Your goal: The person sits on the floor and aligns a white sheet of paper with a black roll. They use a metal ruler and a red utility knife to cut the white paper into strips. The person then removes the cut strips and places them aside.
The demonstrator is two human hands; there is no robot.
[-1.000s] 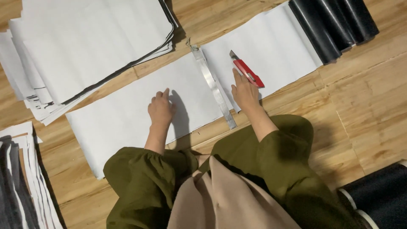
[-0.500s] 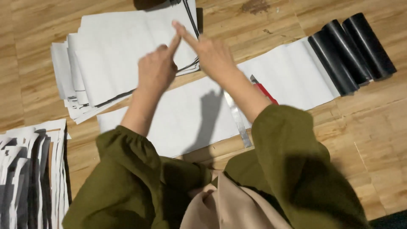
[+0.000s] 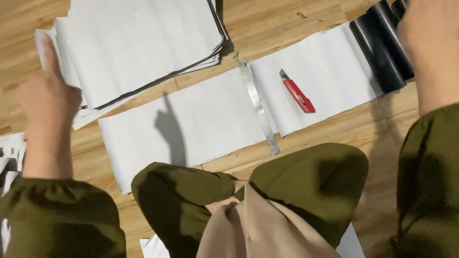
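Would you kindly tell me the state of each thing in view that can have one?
Left hand: raised, empty, forefinger out.
Right hand: raised at the black roll, grip unclear.
Red utility knife: lying loose on the white sheet, blade tip out.
Metal ruler: flat across the sheet.
White sheet: unrolled, flat on the floor.
Black roll: partly unrolled.
Stack of cut sheets: piled, edges uneven.

Light wooden plank floor (image 3: 287, 19), warm glossy grain, soft shadows across boards.
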